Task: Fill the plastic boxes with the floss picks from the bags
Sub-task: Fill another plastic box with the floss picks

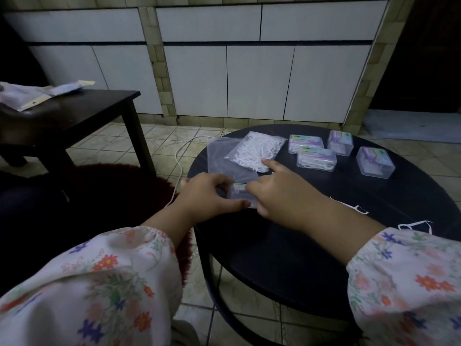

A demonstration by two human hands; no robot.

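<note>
A small clear plastic box (239,196) sits at the near left of the round black table (274,258), held between both hands. My left hand (207,198) grips its left side, thumb along the front edge. My right hand (282,193) holds its right side with curled fingers, the index finger pointing up towards the bag of white floss picks (257,151). An empty clear bag (224,156) lies under that bag. Several clear boxes with purple labels stand at the back right, among them two with picks inside (306,144) (316,158). Loose floss picks (359,209) lie by my right forearm.
A dark wooden side table (69,116) with empty packaging (32,93) stands at the left. A white cable (179,168) runs over the tiled floor beside the round table. White cabinet doors (249,78) line the back wall. A dark red rug (104,186) lies below my left arm.
</note>
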